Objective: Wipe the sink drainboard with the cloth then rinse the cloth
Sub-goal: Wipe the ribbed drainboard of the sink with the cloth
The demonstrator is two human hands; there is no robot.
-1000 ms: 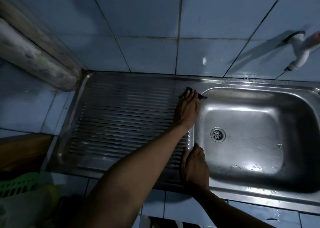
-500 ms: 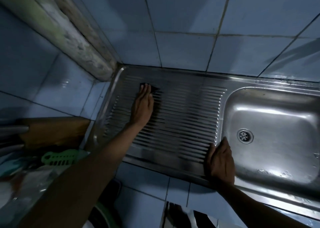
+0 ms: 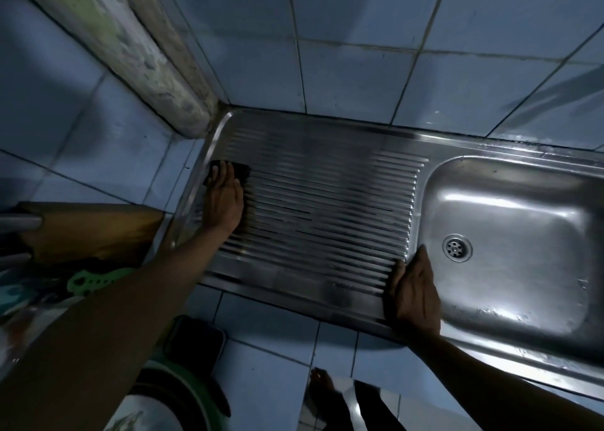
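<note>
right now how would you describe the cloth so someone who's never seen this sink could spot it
Start at the steel sink and go to its ribbed drainboard on the left. At the drainboard's far left edge, the left hand presses flat on the cloth. It is a small black patch peeking out under the fingertips, the only dark, soft thing on the shiny metal.

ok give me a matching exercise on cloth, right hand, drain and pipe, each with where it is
Things:
1. cloth
2. right hand
3. drain
4. pipe

Places:
A. in the basin floor
B. in the tiled wall corner
C. under the left hand, at the drainboard's far left edge
D. flat on the drainboard's near right corner

Pairs: 1-C, 2-D, 3-A, 4-B
</note>
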